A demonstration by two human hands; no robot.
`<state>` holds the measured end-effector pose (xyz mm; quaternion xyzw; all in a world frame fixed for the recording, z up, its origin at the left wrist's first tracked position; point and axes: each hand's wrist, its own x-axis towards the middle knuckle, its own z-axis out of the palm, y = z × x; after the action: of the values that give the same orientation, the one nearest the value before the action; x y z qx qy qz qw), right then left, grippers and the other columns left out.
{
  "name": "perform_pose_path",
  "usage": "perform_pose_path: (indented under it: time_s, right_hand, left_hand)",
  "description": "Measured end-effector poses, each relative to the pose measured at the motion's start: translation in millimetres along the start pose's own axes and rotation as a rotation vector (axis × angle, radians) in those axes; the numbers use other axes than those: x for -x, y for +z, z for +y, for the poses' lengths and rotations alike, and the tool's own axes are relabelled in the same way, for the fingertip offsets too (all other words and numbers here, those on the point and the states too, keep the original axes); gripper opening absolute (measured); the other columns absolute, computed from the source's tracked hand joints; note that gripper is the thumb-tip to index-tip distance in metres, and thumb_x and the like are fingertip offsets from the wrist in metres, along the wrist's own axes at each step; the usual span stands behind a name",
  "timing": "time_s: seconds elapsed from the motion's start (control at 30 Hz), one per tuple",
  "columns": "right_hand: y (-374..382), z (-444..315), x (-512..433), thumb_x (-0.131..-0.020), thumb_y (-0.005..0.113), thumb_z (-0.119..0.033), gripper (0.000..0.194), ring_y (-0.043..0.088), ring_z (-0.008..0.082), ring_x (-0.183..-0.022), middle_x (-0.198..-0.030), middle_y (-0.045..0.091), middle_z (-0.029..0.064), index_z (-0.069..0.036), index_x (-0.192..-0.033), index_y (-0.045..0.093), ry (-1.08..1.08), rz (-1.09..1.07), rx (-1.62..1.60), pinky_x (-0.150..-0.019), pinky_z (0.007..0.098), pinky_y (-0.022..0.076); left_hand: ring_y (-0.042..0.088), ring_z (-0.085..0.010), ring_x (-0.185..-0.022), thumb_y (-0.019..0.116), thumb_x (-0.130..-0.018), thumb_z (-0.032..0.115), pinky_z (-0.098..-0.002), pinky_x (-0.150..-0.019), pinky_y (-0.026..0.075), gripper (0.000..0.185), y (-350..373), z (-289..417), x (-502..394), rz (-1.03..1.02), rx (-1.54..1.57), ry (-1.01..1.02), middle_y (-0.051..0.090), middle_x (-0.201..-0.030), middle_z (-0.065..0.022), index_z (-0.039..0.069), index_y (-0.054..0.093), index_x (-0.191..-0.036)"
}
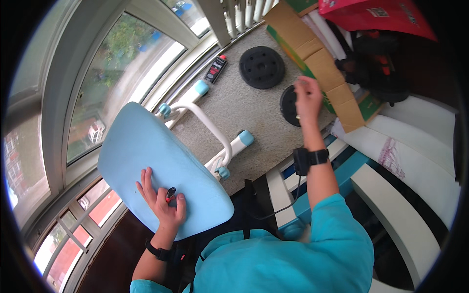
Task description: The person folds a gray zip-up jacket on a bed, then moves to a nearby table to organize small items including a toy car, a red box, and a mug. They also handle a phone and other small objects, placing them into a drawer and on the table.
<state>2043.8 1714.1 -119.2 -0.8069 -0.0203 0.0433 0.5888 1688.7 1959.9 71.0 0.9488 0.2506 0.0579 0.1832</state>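
Note:
My left hand [163, 203] rests on a light blue padded seat or backrest [157, 146], with a small black and red tool [170, 194], perhaps a screwdriver, held between thumb and forefinger. A white tube frame [205, 119] with blue end caps joins the pad. My right hand [308, 97] is raised over a small black round plate [289, 106], its fingers curled together; whether something small is between them cannot be made out. A larger black weight plate [262, 67] lies beyond it on the speckled stone ledge. A black box or bottle with a red top [216, 69] lies near the window.
Window frames [88, 66] run along the left. An open cardboard box [318, 62] stands at the upper right, below a red bag [373, 18]. White and blue slatted furniture [395, 219] is at the right, beside white patterned fabric [406, 146]. A cable hangs from my right wrist strap.

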Motion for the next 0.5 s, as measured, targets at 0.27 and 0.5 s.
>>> perform_pose_path:
  time_s: [0.27,0.5]
  right_hand:
    - [221,81,-1,-0.079,0.078,-0.038,0.068,0.068,0.0344,-0.095,-0.123,0.058,0.0189,-0.003,-0.130,0.050,-0.020,-0.407,0.664,-0.084,0.0424,0.0555]
    - [286,65,-16,-0.071,0.084,-0.048,0.083,0.065,0.0360,-0.105,-0.129,0.050,0.0189,-0.006,-0.127,0.039,0.200,-0.444,0.683,-0.086,0.0453,0.0550]
  left_hand:
    - [0.028,-0.0535,-0.141,0.062,-0.078,0.034,-0.0664,-0.114,0.007,0.039,6,-12,7,0.003,0.037,-0.011,0.036,-0.147,-0.0354,0.003,0.042,-0.067]
    - [0.028,-0.0550,-0.140,0.060,-0.080,0.037,-0.0676,-0.114,0.010,0.041,3,-15,8,-0.041,-0.021,-0.015,0.035,-0.147,-0.0359,0.005,0.038,-0.066]
